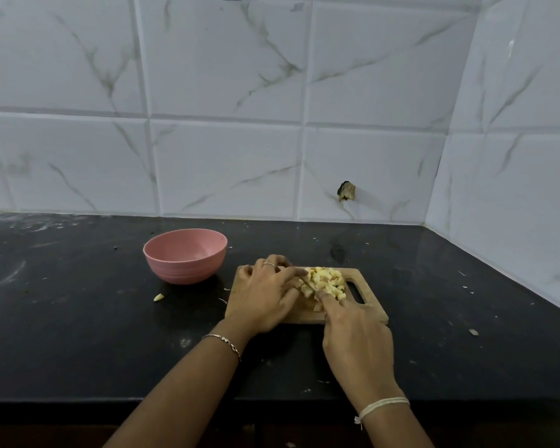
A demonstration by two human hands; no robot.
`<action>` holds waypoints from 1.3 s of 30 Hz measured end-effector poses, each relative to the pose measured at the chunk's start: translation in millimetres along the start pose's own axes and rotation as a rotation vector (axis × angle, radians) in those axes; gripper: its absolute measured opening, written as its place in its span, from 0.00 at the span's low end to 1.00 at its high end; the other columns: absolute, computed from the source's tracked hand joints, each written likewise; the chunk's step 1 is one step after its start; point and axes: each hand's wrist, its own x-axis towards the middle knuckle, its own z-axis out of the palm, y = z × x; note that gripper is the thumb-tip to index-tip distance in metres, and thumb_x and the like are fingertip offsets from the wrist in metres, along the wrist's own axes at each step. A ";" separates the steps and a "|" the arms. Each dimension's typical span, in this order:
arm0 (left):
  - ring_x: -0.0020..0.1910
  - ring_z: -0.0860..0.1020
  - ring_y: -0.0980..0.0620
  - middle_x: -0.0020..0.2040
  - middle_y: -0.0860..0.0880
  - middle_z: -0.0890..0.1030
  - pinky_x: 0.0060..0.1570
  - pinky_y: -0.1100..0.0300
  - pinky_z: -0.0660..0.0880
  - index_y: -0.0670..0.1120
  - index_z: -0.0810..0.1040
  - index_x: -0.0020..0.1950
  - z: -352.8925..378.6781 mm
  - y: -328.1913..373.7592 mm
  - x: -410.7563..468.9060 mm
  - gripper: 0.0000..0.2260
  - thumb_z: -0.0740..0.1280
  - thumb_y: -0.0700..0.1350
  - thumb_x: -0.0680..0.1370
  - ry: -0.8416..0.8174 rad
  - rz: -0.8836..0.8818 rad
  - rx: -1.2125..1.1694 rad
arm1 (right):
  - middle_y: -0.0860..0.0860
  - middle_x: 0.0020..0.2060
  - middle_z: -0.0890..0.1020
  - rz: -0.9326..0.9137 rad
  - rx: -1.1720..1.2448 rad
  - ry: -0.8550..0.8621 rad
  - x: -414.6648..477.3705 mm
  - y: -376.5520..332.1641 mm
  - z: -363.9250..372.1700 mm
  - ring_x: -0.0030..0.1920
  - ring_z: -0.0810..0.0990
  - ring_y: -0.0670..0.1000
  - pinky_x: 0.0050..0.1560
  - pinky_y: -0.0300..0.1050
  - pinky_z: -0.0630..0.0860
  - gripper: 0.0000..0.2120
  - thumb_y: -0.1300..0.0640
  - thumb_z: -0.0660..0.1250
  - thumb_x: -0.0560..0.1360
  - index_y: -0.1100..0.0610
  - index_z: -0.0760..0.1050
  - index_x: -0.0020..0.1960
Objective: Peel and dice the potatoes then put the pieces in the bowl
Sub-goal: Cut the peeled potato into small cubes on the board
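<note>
A pile of yellow diced potato pieces (324, 281) lies on a small wooden cutting board (367, 310) with a handle slot at its right end. My left hand (265, 297) lies over the board's left part, its fingers reaching into the left side of the pile. My right hand (353, 331) comes from the near side, fingertips touching the front of the pile. Both hands have fairly straight fingers against the pieces. A pink bowl (185, 255) stands empty to the left of the board, a little farther back.
The black countertop (78, 318) carries scattered scraps: a stray potato piece (158, 297) left of the board and a small bit (473, 332) at the right. Tiled walls close the back and right side. The counter's front edge runs under my forearms.
</note>
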 end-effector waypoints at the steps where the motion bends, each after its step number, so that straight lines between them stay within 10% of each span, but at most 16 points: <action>1: 0.65 0.65 0.56 0.65 0.58 0.67 0.61 0.54 0.53 0.63 0.71 0.68 -0.6 2.8 -0.9 0.22 0.52 0.57 0.75 -0.007 0.031 0.007 | 0.45 0.40 0.79 0.022 0.005 0.014 -1.4 -1.6 -1.3 0.33 0.74 0.45 0.27 0.37 0.65 0.21 0.56 0.68 0.76 0.43 0.74 0.67; 7: 0.68 0.63 0.54 0.68 0.56 0.65 0.64 0.52 0.54 0.62 0.67 0.71 2.9 2.9 4.7 0.19 0.57 0.53 0.80 -0.062 0.011 0.018 | 0.45 0.31 0.75 0.047 -0.084 0.039 0.2 -2.0 -0.2 0.26 0.61 0.44 0.25 0.33 0.45 0.26 0.58 0.80 0.62 0.46 0.81 0.59; 15: 0.69 0.60 0.52 0.69 0.54 0.61 0.65 0.51 0.54 0.60 0.68 0.68 5.5 -0.3 6.9 0.18 0.59 0.55 0.77 -0.075 -0.036 -0.049 | 0.48 0.50 0.76 0.051 -0.060 -0.028 -8.6 1.2 -5.3 0.39 0.71 0.45 0.37 0.39 0.72 0.26 0.59 0.66 0.77 0.44 0.67 0.72; 33: 0.69 0.60 0.54 0.71 0.55 0.60 0.60 0.55 0.51 0.67 0.65 0.71 -1.4 7.8 -1.0 0.25 0.54 0.54 0.73 0.009 0.058 -0.063 | 0.45 0.55 0.72 0.109 -0.005 -0.089 -10.4 -2.3 -14.3 0.43 0.67 0.43 0.40 0.36 0.67 0.24 0.57 0.58 0.81 0.42 0.61 0.75; 39: 0.64 0.72 0.49 0.62 0.50 0.74 0.61 0.47 0.63 0.53 0.76 0.61 -13.9 -15.8 1.7 0.13 0.61 0.42 0.78 0.258 -0.497 -0.166 | 0.43 0.55 0.75 0.143 0.186 -0.055 -2.4 3.0 -9.1 0.45 0.74 0.42 0.40 0.36 0.73 0.23 0.57 0.57 0.82 0.44 0.60 0.76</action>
